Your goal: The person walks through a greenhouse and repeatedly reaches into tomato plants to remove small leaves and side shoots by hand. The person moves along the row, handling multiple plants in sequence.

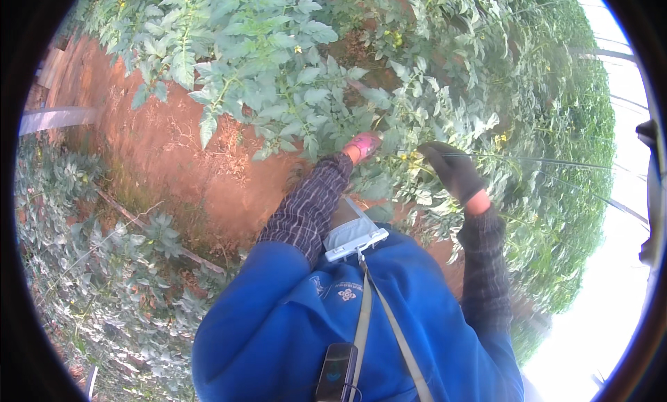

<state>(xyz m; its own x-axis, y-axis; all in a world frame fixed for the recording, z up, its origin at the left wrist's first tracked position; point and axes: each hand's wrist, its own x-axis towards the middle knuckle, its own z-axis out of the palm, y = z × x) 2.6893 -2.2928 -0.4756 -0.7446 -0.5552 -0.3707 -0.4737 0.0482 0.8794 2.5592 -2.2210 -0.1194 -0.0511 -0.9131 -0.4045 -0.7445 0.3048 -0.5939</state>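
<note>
My left hand (pixel 363 145), in a pink glove, reaches among the leaves of a tomato plant (pixel 312 94). Foliage hides its fingertips, and any hold on the stem beside them is unclear. On the right, my right hand (pixel 453 172) wears a dark glove and lies close to a cluster of yellow tomato flowers (pixel 412 159). A taut twine (pixel 542 162) runs from this glove towards the right; whether the fingers grip it cannot be made out. Leaves fill the gap between both hands.
Dense tomato rows (pixel 547 99) stand to the right, with green tomatoes (pixel 397 39) further ahead. Reddish soil (pixel 208 178) lies left of my arm. A clear pouch (pixel 351 227) hangs on a neck strap (pixel 363 318) before my blue top. A pale curved bar (pixel 57 120) juts in at left.
</note>
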